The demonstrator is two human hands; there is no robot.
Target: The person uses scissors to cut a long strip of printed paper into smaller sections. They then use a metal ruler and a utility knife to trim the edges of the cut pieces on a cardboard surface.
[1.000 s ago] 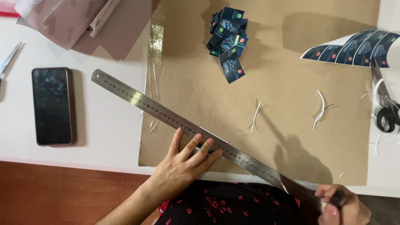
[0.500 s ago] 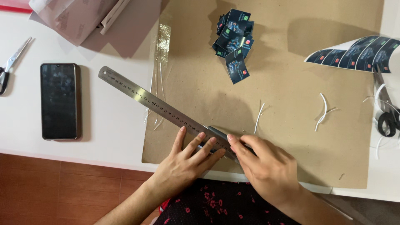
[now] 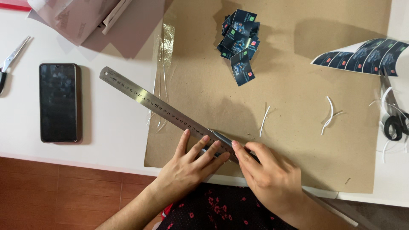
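My left hand presses fingers flat on the steel ruler near the cardboard sheet's front edge, right hand clamped on a blade; cut labels already piled, an uncut strip remaining.

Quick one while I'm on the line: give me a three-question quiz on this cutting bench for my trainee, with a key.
1. True or false: the left hand lies flat on the steel ruler.
2. What does the right hand hold against the ruler's edge? A) scissors B) a thin blade-like tool C) a phone
3. Fill in: the pile of small dark printed cards lies on the brown ____ sheet.

Key:
1. True. Its fingers press the ruler's near end.
2. B. The thin metal tool points along the ruler; black-handled scissors lie at the right edge, and the phone lies to the left.
3. Paper.
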